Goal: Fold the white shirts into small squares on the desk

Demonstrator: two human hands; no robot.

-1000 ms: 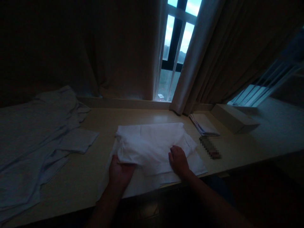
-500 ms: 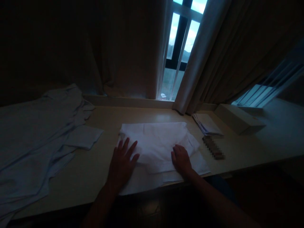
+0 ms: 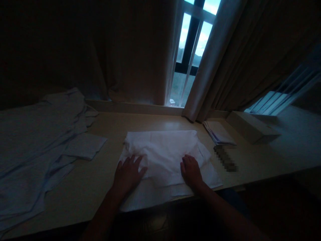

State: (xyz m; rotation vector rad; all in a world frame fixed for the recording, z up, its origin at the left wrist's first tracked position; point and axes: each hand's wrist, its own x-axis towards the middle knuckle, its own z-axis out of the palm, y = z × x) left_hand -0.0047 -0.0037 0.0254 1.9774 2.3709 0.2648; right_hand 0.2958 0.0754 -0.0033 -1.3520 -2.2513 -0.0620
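A white folded garment lies on the table in front of me, wrinkled in the middle, with its lower layers reaching the front edge. My left hand rests palm down on its left part, fingers spread. On the right part, my right hand has its fingers curled together against the cloth, and a fold runs beside it. The dim light hides the exact kind of garment and the undersides of both hands.
A heap of white garments covers the left of the table. At the back right are a folded white cloth, a box and a blurred-out item. Curtains and a window stand behind.
My left hand has slid slightly down and left over the garment, and wrinkles have risen in the cloth near it. My right hand has stayed almost in place.
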